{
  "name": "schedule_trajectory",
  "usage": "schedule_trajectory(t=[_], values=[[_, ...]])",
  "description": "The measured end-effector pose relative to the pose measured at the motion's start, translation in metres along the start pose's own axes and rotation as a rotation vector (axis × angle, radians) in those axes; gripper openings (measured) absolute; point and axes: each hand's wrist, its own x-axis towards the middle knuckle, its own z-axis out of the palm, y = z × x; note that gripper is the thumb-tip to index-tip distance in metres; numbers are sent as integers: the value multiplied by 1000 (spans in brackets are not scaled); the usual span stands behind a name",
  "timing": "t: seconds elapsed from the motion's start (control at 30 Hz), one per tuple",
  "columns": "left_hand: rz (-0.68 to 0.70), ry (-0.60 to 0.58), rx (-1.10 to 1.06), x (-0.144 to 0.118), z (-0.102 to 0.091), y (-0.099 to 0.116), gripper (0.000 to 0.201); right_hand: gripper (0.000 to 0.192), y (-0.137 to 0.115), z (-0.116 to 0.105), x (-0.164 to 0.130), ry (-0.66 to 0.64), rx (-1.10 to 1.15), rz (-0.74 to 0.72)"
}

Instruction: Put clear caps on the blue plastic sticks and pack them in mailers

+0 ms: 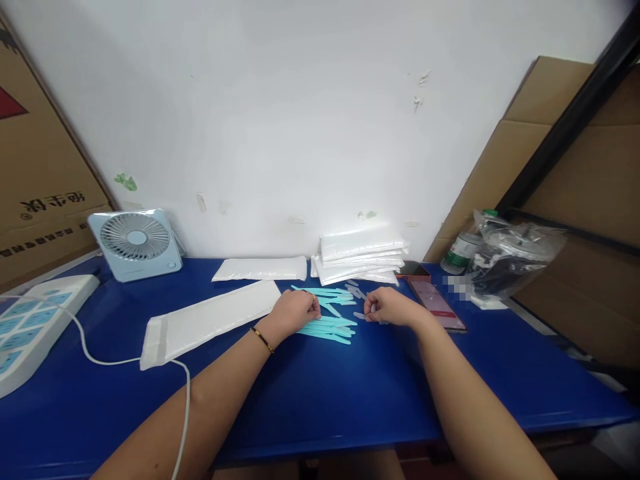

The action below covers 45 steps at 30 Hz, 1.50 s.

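Stretching across the whole near view, a blue table [320, 393] runs from a white wall at the far side to its near edge, with a wide bare stretch of blue between the person's two forearms. On its left lie a white power strip [30, 320] and, farther back, a small pale blue fan [136, 243]. A long white padded envelope [210, 321] lies left of centre, and a stack of white packets [360, 257] sits far, against the wall. A phone [436, 303] lies just right of the hands.

At the centre, a loose pile of turquoise strips [331, 320] lies flat on the table. The left hand [293, 312] rests on the pile's left end, fingers curled down and touching the strips. The right hand [387, 308] sits just right of the pile, fingertips pinched narrowly on a small pale piece [360, 315]; whether it grips it firmly cannot be told. More small pale pieces [355, 291] lie scattered just beyond, between the two hands.
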Motion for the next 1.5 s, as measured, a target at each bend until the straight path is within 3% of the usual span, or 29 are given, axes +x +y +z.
schedule_trajectory(t=[0.3, 0.5, 0.67, 0.83, 1.0, 1.17, 1.5], values=[[-79, 7, -104, -2, 2, -5, 13, 9, -10, 0, -4, -7, -102, -46], [-87, 20, -128, 5, 10, -5, 11, 10, -18, 9, -2, -13, 2, -67], [-78, 41, -108, 9, 14, -3, 12, 8, -20, 16, 6, 103, 24, -115], [7, 109, -109, 2, 5, -4, 22, 15, 2, -9, -8, 158, 72, -65], [103, -33, -158, -3, -1, -11, 20, 26, 23, -30, -22, -27, -61, 24], [103, -17, -78, 0, 0, -11, 15, 16, 15, -18, -13, -56, -55, 39], [100, 10, -7, -1, 0, -7, 21, 12, -8, 5, 1, 36, 40, -147]])
